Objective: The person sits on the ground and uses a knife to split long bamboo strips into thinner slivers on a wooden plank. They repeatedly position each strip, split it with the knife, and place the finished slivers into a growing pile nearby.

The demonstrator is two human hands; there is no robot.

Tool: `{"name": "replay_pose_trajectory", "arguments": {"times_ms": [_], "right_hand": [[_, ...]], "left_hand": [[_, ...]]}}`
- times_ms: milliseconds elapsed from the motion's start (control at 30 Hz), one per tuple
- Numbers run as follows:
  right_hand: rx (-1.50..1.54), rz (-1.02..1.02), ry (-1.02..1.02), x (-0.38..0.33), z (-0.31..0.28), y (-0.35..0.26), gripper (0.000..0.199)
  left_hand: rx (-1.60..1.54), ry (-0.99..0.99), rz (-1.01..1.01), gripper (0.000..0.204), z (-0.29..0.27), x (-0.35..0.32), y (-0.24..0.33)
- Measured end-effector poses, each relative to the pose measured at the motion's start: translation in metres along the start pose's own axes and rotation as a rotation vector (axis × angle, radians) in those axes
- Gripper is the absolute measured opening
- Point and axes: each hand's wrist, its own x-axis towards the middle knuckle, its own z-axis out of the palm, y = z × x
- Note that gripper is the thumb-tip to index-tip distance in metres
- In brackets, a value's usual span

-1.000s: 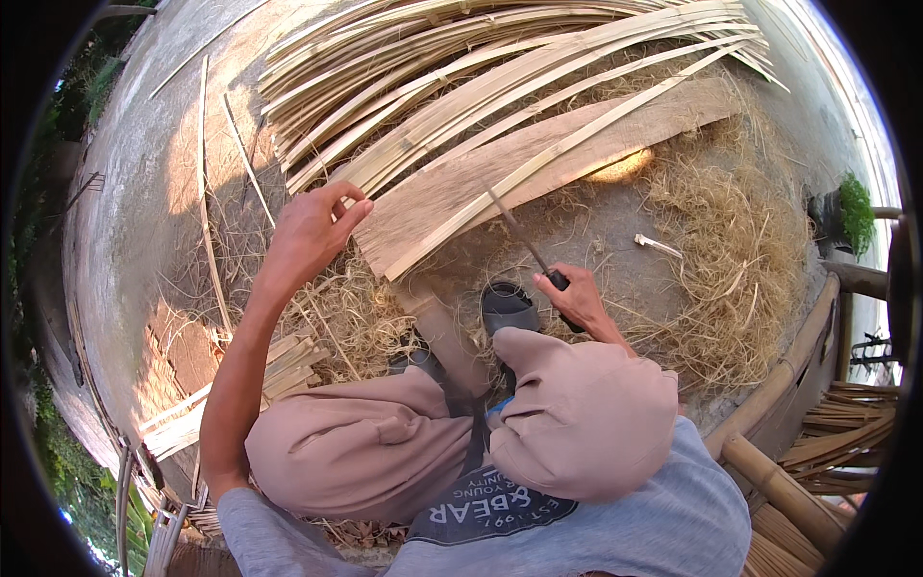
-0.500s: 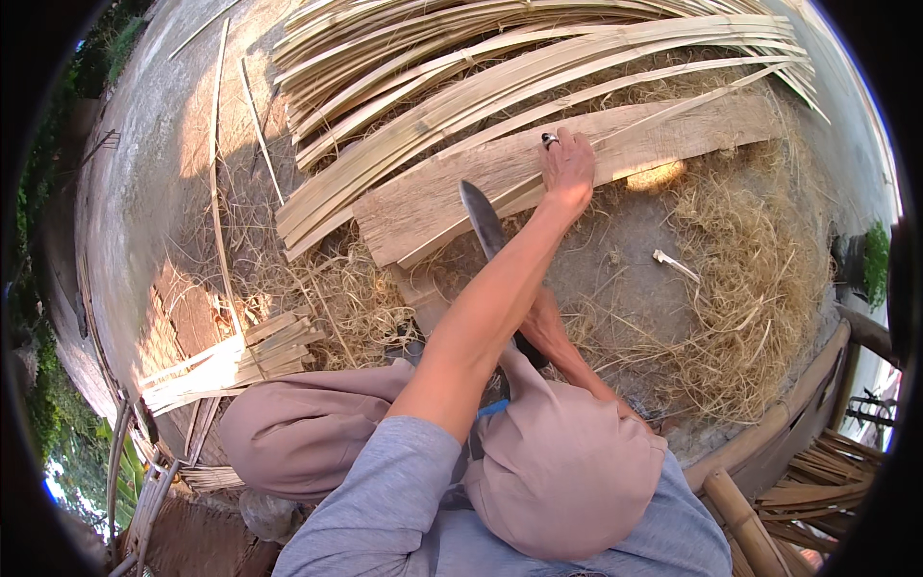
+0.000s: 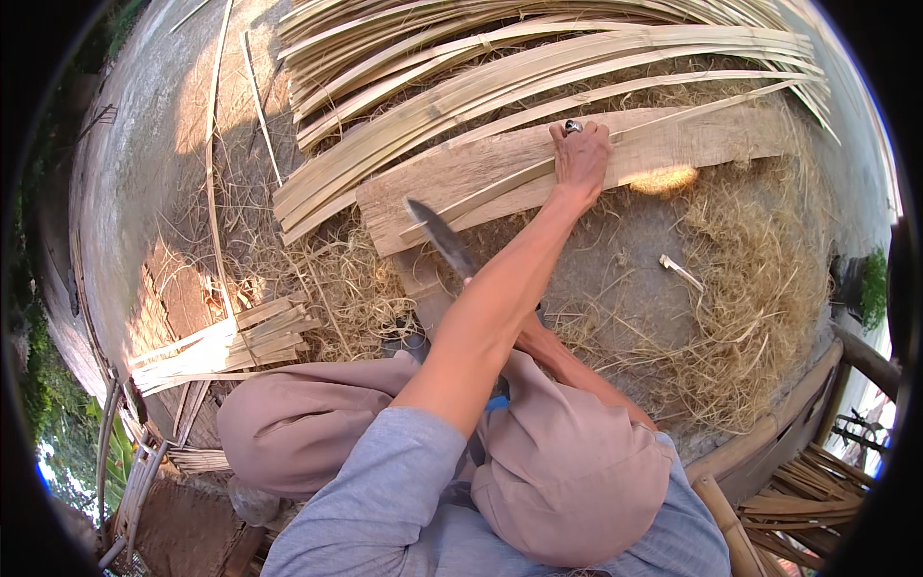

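A long pale bamboo strip (image 3: 495, 195) lies aslant over a wide wooden plank (image 3: 389, 204). My left hand (image 3: 582, 159), with a ring on one finger, is closed on the strip and pressed near the plank's middle. Under my left forearm crosses my right arm. My right hand (image 3: 527, 332) is mostly hidden behind that forearm, and so is the handle of the knife (image 3: 440, 235) it holds. The broad dark blade juts out left of the forearm, its tip near the strip's left end; whether it touches the strip I cannot tell.
Beyond the plank lies a large spread of long split bamboo strips (image 3: 423, 115). Curly shavings (image 3: 750, 317) heap up at the right, with more left of the plank. Shorter strips (image 3: 231, 341) are stacked by my left knee. A small pale offcut (image 3: 681, 273) rests on the ground.
The knife blade has swung left and its tip now sits by the strip's left end. My left hand has shifted slightly right along the plank.
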Motion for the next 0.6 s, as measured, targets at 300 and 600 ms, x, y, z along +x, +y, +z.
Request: {"name": "replay_pose_trajectory", "arguments": {"times_ms": [300, 600], "right_hand": [[0.101, 0.378, 0.254, 0.019, -0.046, -0.035, 0.041], [-0.247, -0.348, -0.225, -0.014, -0.002, -0.065, 0.041]], "left_hand": [[-0.247, -0.120, -0.090, 0.034, -0.005, 0.009, -0.030], [-0.157, -0.271, -0.254, 0.026, -0.019, 0.024, -0.012]]}}
